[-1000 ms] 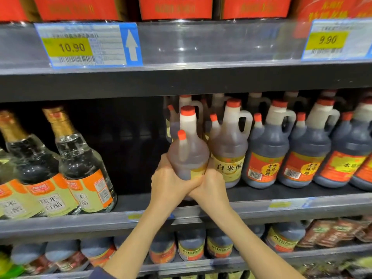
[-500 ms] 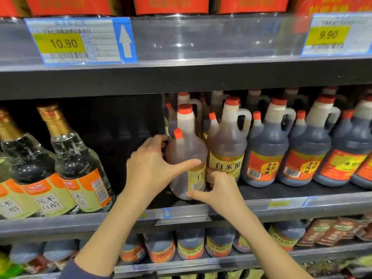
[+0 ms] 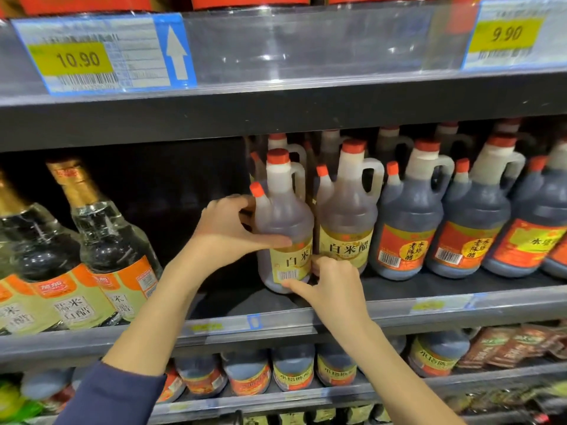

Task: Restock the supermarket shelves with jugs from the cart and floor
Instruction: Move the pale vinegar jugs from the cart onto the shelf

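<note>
Pale jug [image 3: 283,240] upright on shelf [image 3: 429,305], just beside second jug [image 3: 346,228], left hand [image 3: 227,231] gripping its shoulder, right hand [image 3: 334,286] pinching its base between thumb and curled fingers

Shelf-edge left price tag [image 3: 70,58]: "10.90", with a white up-arrow on blue; right price tag [image 3: 506,33]: "9.90"; front pale jug [image 3: 285,222], yellow label: "白米"; second pale jug [image 3: 348,222]: "白米醋"; dark jugs [image 3: 409,210], red labels: "老陈醋"; glass bottles [image 3: 113,250], far left: "白醋".
</note>
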